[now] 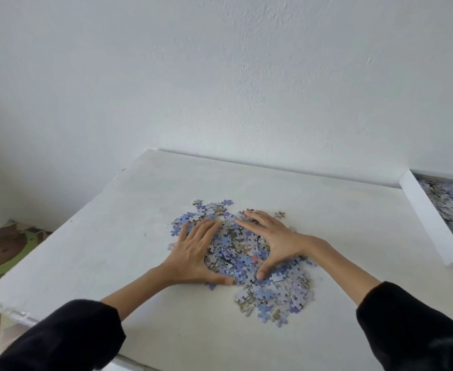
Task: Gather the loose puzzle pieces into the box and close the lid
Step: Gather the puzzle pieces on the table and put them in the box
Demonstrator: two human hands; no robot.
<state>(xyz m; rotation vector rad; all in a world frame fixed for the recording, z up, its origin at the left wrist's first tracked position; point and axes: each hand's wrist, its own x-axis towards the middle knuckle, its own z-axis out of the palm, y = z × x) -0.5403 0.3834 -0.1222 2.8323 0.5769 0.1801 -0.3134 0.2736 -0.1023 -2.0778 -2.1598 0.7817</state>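
- The step in hand looks like the gathering one: both hands lie on the heap of puzzle pieces [237,246] in the middle of the white worktop [107,236], herding them rather than lifting any.
- The left hand [193,254] lies flat at the left side of the heap, fingers [206,232] straight and close together, thumb stretched along the near edge.
- The right hand [272,238] mirrors it from the right, its fingers [252,223] long and slightly spread, thumb pressed down into the pieces.
- Neither hand grips anything. The fingers are wide and flat, and the two hands form a ring round the heap's middle, fingertips almost meeting at the far side.
- Many pieces lie outside that ring: a broad scatter nearer the person, below the right thumb, and a thinner fringe beyond the fingertips.
- The box [429,220] stands at the right edge of the worktop, well apart from the heap and cut off by the frame. It has pieces in it, and no lid is in view.
- The next move probably calls for drawing the hands together to bunch the pieces, then scooping a handful and carrying it right to the box. The outlying pieces will need a further sweep, so much of the task seems left.
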